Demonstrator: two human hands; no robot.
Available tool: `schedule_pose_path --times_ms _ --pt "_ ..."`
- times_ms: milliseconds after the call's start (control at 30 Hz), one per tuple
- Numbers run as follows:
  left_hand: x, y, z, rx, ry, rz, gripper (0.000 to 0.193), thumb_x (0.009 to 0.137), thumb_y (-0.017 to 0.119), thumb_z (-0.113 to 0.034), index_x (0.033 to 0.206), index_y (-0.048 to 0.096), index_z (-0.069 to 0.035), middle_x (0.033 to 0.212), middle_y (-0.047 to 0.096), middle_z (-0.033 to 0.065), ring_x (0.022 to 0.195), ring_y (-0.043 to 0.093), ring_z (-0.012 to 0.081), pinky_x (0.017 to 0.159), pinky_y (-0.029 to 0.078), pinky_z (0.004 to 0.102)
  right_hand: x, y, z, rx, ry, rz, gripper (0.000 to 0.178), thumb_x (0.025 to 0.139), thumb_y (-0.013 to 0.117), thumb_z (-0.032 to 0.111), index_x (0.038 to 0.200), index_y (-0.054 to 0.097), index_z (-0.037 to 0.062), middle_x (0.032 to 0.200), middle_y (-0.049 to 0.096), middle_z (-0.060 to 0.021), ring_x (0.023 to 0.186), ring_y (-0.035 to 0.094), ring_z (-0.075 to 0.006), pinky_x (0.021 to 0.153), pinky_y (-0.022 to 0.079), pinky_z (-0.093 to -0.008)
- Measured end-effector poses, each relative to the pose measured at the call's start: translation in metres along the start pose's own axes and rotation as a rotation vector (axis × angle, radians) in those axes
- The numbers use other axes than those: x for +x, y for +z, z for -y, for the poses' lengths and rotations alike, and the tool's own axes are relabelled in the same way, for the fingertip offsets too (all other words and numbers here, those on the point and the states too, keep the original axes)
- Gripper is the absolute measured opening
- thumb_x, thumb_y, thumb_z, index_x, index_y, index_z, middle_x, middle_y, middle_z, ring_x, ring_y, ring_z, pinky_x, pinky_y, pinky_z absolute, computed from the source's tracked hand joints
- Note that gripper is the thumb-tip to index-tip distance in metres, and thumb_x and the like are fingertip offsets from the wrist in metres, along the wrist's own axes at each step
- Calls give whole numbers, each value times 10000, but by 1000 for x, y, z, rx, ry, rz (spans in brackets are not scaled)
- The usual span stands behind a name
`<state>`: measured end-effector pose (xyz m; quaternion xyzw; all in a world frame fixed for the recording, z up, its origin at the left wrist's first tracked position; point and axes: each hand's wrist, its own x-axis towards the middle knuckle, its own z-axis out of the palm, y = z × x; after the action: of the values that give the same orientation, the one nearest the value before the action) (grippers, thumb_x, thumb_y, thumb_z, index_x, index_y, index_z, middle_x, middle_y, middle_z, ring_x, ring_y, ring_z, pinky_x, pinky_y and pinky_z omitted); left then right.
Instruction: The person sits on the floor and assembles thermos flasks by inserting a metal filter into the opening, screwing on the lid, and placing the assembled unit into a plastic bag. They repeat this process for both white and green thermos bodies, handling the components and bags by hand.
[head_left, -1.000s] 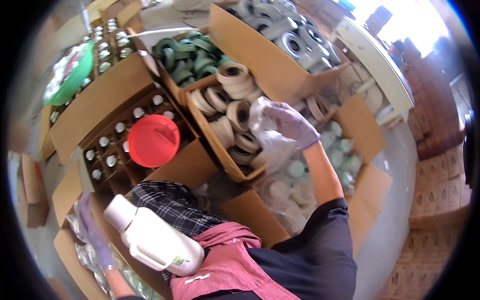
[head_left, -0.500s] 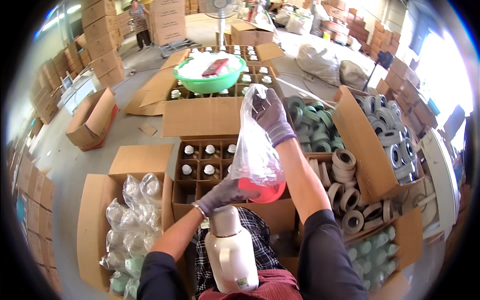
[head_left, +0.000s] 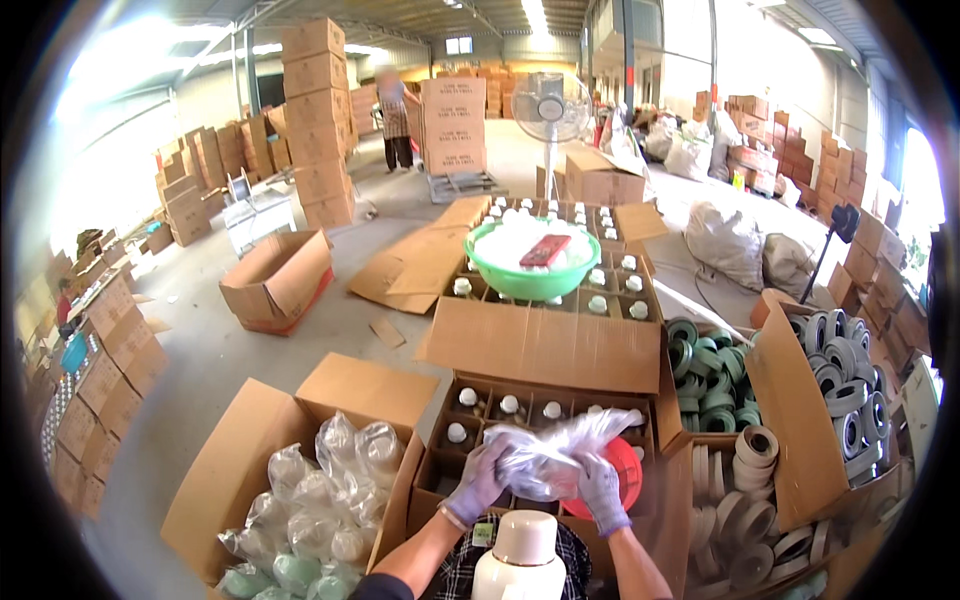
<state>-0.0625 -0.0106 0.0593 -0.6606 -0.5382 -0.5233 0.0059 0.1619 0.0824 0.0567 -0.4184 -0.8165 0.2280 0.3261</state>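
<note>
My left hand (head_left: pixel 480 484), in a grey glove, is closed on one side of a crumpled clear plastic bag (head_left: pixel 545 462). On the other side my gloved right hand (head_left: pixel 601 493) grips the same bag; whether anything is inside cannot be made out. Partly hidden behind the bag and my right hand is a red plastic bowl (head_left: pixel 627 476). It rests over a divided carton (head_left: pixel 545 345) whose cells hold white-capped items (head_left: pixel 509 404). Close against my body stands a cream vacuum flask (head_left: pixel 522 562) with a pale lid, below both hands.
At left a carton (head_left: pixel 230 480) holds several bagged pieces. Cartons of green rings (head_left: pixel 715 375) and grey rings (head_left: pixel 848 395) stand at right. Ahead, a green basin (head_left: pixel 530 284) with a red item sits on another divided carton. A fan (head_left: pixel 551 108) and a person (head_left: pixel 395 120) are farther off.
My right hand has come down from holding the bag up high, and the bag is now bunched sideways between both hands. The view has tilted up and turned left.
</note>
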Motion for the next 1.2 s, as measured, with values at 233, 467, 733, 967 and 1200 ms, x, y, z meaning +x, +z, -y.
schedule_pose_path --times_ms 233,467,733,967,1200 --pt "-80 -75 -54 -1021 -894 195 464 903 639 -326 1246 623 -14 769 604 12 696 549 71 647 453 236 -84 46 -47 892 521 -3 273 816 635 53 1065 677 -52 938 696 -92 852 655 -165 765 537 -296" --pt "-69 -129 -167 -769 -359 1144 665 892 637 -534 1332 583 -38 755 672 28 588 607 213 516 481 358 -176 2 34 413 6 -182 331 866 521 -54 1184 583 10 1186 549 -162 1114 538 -276 938 458 -365" --pt "-97 -131 -177 -518 -269 1294 485 883 696 -397 1260 647 -95 978 708 69 851 663 221 741 508 347 -279 -7 4 -126 -364 -7 349 754 603 117 1097 620 57 1166 558 -175 1126 505 -384 987 401 -539" --pt "-112 -147 -193 -412 -355 1301 374 884 708 -365 1198 698 -161 1057 729 89 931 689 230 822 516 347 -304 -38 43 69 -461 92 289 761 585 202 1019 628 78 1122 570 -142 1114 517 -350 950 423 -502" --pt "-133 -141 -134 -399 -382 1143 220 925 667 -286 1006 711 -86 932 723 70 786 641 173 715 499 320 -212 -38 49 17 -493 -40 288 752 601 102 1033 605 37 1109 580 -160 1077 524 -376 1019 381 -545"
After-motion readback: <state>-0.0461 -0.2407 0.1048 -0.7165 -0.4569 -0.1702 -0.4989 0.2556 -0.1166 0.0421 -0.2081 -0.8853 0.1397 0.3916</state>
